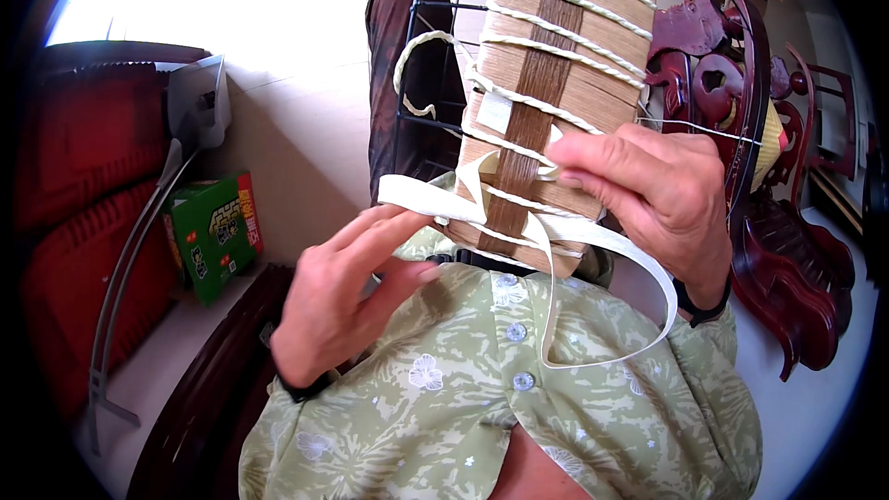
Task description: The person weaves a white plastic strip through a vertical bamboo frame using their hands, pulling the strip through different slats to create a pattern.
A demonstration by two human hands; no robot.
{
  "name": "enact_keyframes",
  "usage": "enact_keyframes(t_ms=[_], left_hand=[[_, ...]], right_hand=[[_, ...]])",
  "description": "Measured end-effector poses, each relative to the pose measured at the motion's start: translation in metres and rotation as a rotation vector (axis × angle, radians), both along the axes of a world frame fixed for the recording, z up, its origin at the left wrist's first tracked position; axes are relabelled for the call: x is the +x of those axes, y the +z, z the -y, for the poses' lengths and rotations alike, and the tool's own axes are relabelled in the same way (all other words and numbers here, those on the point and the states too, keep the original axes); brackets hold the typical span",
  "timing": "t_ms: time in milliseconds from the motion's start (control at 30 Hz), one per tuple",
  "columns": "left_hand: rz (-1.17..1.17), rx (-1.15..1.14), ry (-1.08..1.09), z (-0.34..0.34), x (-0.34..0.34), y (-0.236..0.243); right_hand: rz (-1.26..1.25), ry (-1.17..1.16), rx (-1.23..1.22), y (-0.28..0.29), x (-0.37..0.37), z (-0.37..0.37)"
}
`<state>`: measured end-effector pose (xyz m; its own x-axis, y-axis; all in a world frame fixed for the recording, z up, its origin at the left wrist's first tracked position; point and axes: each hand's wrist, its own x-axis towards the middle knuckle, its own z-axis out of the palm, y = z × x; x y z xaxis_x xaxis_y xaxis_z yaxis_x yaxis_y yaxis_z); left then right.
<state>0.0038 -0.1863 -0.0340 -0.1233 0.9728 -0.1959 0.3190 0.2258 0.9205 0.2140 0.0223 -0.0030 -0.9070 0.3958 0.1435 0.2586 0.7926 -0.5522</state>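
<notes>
One long, flat, cream-white strip point(426, 197) is crossing a tan panel with a brown centre band point(543, 81), wound with twisted cream cord point(505, 93), and is hanging in a loop over the green shirt point(463, 333). Being probably light, soft and bendable, it is calling for a flat pinch near its end. The right hand point(657, 190) is apparently pinching it over the panel, while the left hand point(347, 292) is lying beside its left fold, thumb and fingers apart.
</notes>
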Motion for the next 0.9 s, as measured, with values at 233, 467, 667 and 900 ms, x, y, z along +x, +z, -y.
enact_keyframes(t_ms=[233,467,667,900], left_hand=[[-0.105,0.283,0.127,-0.043,0.002,0.008],[-0.354,0.307,0.148,-0.070,0.017,-0.015],[-0.352,0.355,0.127,-0.073,0.019,-0.018],[-0.219,0.386,0.100,-0.073,0.016,-0.025]], right_hand=[[-0.031,-0.022,-0.192,-0.004,0.004,-0.003],[-0.024,-0.052,-0.222,-0.001,0.004,0.000],[0.021,0.012,0.029,0.000,-0.002,0.010],[-0.018,-0.030,-0.009,-0.001,-0.008,0.016]])
